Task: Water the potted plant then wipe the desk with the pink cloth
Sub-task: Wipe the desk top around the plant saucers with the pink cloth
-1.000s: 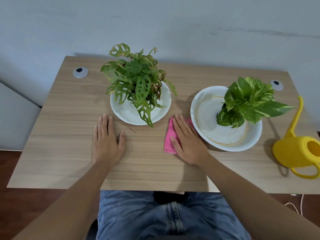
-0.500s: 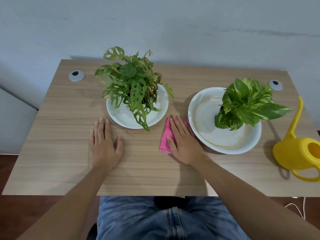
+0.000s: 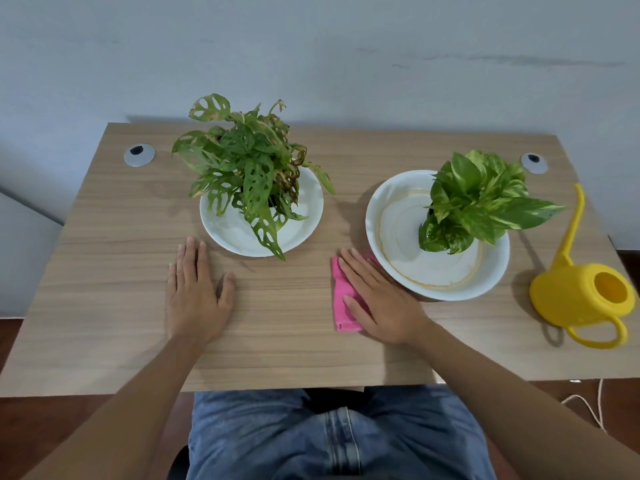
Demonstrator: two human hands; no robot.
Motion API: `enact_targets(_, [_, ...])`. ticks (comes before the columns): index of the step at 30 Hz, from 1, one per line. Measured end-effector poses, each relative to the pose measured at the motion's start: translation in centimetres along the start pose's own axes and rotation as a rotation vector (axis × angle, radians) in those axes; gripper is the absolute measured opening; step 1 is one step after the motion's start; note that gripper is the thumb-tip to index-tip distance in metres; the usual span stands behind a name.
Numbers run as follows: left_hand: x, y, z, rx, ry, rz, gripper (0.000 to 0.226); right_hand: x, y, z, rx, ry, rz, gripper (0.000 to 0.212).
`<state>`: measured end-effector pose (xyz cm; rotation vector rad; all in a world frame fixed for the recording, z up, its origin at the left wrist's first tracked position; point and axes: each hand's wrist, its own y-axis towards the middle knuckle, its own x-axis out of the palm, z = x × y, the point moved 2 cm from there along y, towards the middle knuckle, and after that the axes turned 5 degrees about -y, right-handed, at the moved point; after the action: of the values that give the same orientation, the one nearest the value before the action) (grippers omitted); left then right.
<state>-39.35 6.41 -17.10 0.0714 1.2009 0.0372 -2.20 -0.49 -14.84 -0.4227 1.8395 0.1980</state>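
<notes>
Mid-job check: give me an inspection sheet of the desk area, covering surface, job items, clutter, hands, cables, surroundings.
Surface: wooden desk, no spill seen.
Job's things: yellow watering can standing at the right edge, unheld; pink cloth flat between the dishes; two potted plants, left plant and right plant, each in a white dish.
Clutter: nothing seen.
Hands: left hand flat on bare desk; right hand flat on the cloth.
Cables: light cord on the floor, lower right; two cable ports at the back corners.
Surroundings: plain wall behind.
</notes>
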Motion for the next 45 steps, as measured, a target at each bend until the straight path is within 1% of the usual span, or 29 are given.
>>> enact_targets(4, [0.0,0.2,0.1,-0.009,0.005,-0.006,0.084,-0.6,-4.7,1.7,0.005,-0.087,-0.022,0.077])
enact_targets(7, [0.2,0.1,0.1,-0.004,0.014,0.000,0.084,-0.4,-5.0,1.8,0.038,-0.102,-0.014,0.077])
enact_targets(12, [0.1,0.1,0.2,-0.008,0.012,0.005,0.084,0.4,-1.6,0.8,0.084,-0.072,0.016,0.076])
enact_targets(16, [0.1,0.0,0.3,0.002,0.019,0.013,0.084,0.7,3.9,0.4,0.093,-0.042,0.026,0.075])
enact_targets(20, [0.1,-0.2,0.1,0.014,0.027,0.017,0.084,0.0,9.9,0.0,0.201,-0.013,0.034,0.077])
enact_targets(24, [0.3,-0.2,-0.1,0.032,0.035,0.027,0.084,-0.5,13.4,0.7,0.282,0.005,0.045,0.076])
enact_targets(29, [0.4,-0.2,-0.2,0.030,0.030,0.041,0.084,0.2,13.2,0.3,0.338,-0.019,0.084,0.077])
enact_targets(34, [0.3,-0.1,0.0,0.037,0.030,0.058,0.084,1.7,7.8,-3.4,0.362,-0.090,0.122,0.073])
enact_targets(37, [0.3,-0.2,0.2,0.032,0.031,0.068,0.084,2.5,6.1,-4.7,0.372,-0.140,0.111,0.071])
enact_targets(39, [0.3,-0.2,0.2,0.031,0.034,0.070,0.084,2.5,7.2,-4.1,0.404,-0.150,0.114,0.072])
enact_targets(41, [0.2,-0.2,0.1,0.038,0.034,0.077,0.084,2.1,9.3,-3.2,0.439,-0.145,0.152,0.072])
enact_targets(45, [0.1,-0.2,0.1,0.033,0.033,0.072,0.084,0.5,14.7,-0.4,0.515,-0.051,0.165,0.073])
